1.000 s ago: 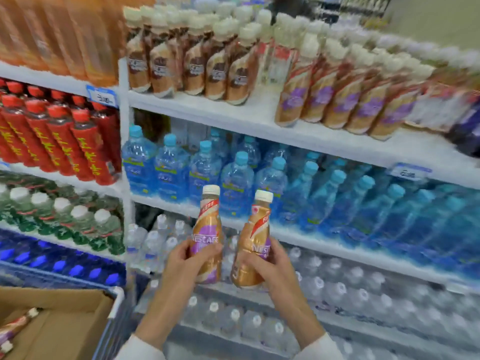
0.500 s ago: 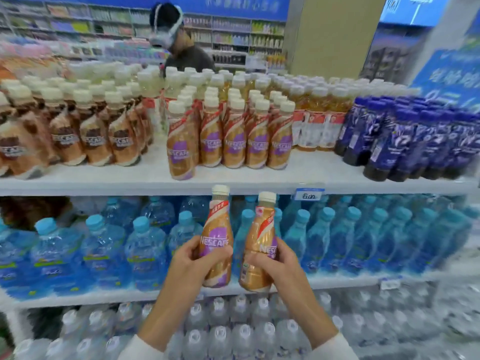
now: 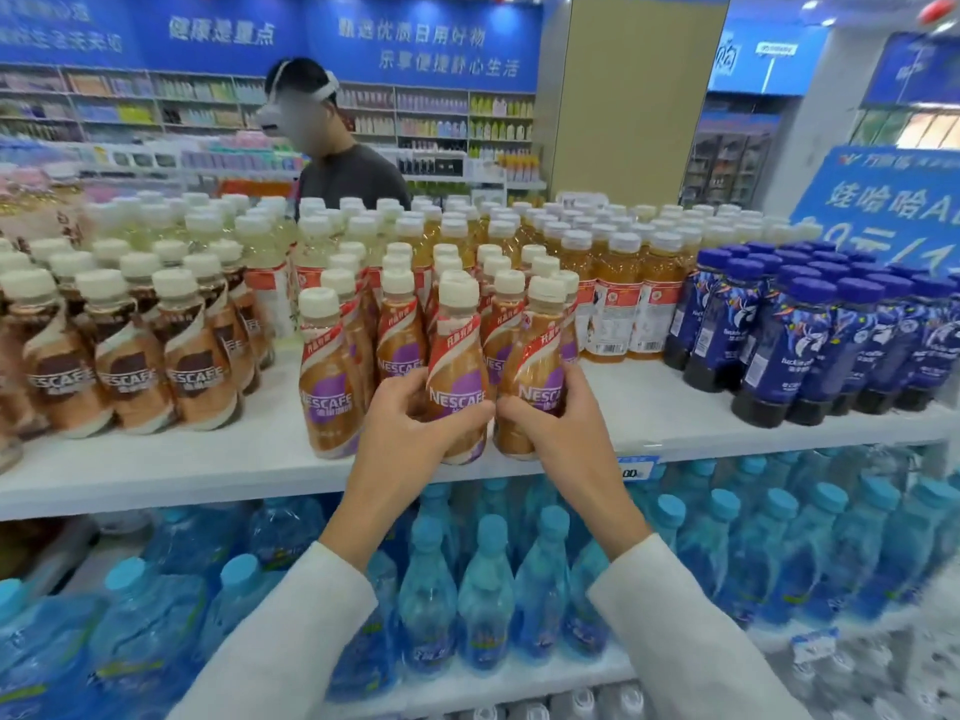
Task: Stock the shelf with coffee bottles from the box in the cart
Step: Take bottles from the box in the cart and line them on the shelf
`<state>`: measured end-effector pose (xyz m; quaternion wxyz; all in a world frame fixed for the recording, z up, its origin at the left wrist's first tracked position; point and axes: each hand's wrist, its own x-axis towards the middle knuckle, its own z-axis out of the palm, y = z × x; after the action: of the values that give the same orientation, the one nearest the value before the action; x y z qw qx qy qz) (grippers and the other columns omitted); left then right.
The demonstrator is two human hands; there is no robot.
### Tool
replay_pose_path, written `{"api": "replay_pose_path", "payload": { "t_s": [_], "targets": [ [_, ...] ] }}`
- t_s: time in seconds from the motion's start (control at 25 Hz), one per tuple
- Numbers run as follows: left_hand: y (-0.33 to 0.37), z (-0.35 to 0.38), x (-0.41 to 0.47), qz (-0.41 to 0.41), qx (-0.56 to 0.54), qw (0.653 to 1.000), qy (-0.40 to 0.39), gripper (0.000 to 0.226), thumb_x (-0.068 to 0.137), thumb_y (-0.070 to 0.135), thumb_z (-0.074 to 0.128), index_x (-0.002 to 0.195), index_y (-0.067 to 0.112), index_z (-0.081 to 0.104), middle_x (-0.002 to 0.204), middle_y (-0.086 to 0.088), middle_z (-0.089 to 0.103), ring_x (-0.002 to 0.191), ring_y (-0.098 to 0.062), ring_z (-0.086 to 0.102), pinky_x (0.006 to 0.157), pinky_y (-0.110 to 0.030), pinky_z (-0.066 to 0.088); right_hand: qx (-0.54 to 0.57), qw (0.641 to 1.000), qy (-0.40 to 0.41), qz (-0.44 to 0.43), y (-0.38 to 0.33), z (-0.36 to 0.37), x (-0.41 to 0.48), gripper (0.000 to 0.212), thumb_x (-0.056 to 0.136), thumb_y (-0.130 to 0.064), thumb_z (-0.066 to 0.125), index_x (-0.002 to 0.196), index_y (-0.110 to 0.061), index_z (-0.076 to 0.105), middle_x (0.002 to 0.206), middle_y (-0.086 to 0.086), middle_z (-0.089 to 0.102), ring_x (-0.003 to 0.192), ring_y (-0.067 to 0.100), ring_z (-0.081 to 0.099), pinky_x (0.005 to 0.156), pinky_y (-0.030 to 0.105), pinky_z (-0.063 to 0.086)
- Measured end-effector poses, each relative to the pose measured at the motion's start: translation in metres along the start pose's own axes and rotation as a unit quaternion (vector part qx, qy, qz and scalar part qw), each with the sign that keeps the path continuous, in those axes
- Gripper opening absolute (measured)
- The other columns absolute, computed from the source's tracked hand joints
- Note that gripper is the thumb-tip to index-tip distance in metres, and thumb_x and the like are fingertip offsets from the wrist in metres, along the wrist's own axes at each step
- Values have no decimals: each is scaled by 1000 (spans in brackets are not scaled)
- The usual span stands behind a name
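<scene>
Now left grip [image 3: 410,423] round one coffee bottle [image 3: 457,356], right grip [image 3: 550,423] round second bottle [image 3: 537,361], at shelf [image 3: 208,459].

Long white sleeves [image 3: 291,631] to wrists; bare hands [image 3: 410,433]

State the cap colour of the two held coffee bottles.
Both caps are cream white, clearest in the head view.
</scene>
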<state>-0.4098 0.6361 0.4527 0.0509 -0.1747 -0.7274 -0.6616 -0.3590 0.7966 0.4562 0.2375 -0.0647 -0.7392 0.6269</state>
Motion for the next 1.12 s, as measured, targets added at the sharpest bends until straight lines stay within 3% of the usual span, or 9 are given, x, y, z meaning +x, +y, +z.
{"api": "replay_pose_path", "payload": {
  "t_s": [0.16, 0.28, 0.4, 0.52, 0.64, 0.8, 0.92, 1.12],
  "targets": [
    [-18, 15, 8, 47, 56, 995, 70, 51, 72, 48, 86, 116, 32, 66, 116, 9, 58, 103, 1, 62, 89, -22, 55, -16, 1000, -11, -14, 13, -2, 20, 69, 76, -39, 75, 136, -32, 42, 119, -13, 65, 105, 2, 63, 77, 16, 52],
    [-29, 20, 10, 42, 45, 995, 82, 54, 75, 43, 86, 123, 28, 65, 120, 8, 58, 106, 0, 63, 91, -23, 55, -24, 999, -39, -25, 29, -6, 25, 66, 80, -33, 75, 136, -37, 41, 123, -12, 64, 108, 3, 63, 83, 16, 50],
    [-36, 25, 10, 42, 39, 993, 104, 63, 77, 41, 86, 132, 26, 61, 126, 7, 59, 111, -4, 63, 92, -26, 57, -22, 997, -55, -42, 37, -10, 26, 60, 85, -30, 76, 128, -51, 40, 123, -17, 63, 107, -4, 62, 86, 14, 51],
    [-41, 25, 3, 46, 35, 992, 109, 71, 75, 42, 88, 136, 33, 52, 130, 9, 60, 115, -1, 61, 88, -13, 54, -22, 997, -69, -40, 41, -14, 24, 63, 79, -39, 79, 119, -65, 37, 119, -28, 62, 104, -11, 61, 81, 8, 51],
    [-41, 23, -4, 64, 67, 989, 111, 76, 72, 43, 89, 136, 36, 49, 128, 13, 59, 116, 2, 59, 85, -9, 51, -1, 996, -84, -37, 45, -25, 23, 72, 69, -41, 81, 128, -54, 41, 118, -30, 62, 107, -10, 61, 80, 8, 52],
    [-38, 24, -10, 54, 59, 989, 126, 69, 72, 35, 92, 128, 37, 51, 123, 11, 63, 109, 1, 64, 81, -9, 53, -17, 997, -51, -58, 47, -29, 21, 60, 74, -25, 87, 113, -57, 53, 111, -29, 67, 104, -7, 64, 79, 9, 53],
    [-39, 26, -12, 51, 48, 988, 137, 68, 71, 33, 92, 124, 38, 49, 119, 14, 65, 107, 1, 66, 80, -9, 54, -44, 996, -1, -82, 45, -15, 18, 62, 70, -33, 92, 120, -39, 55, 109, -19, 68, 101, -6, 65, 80, 9, 53],
    [-40, 31, -16, 54, 58, 985, 155, 68, 74, 39, 89, 127, 35, 48, 123, 11, 64, 110, -2, 64, 85, -10, 54, -10, 997, 1, -74, 45, -10, 12, 63, 71, -37, 91, 122, -37, 55, 112, -20, 67, 104, -7, 64, 80, 8, 52]
  ]
}}
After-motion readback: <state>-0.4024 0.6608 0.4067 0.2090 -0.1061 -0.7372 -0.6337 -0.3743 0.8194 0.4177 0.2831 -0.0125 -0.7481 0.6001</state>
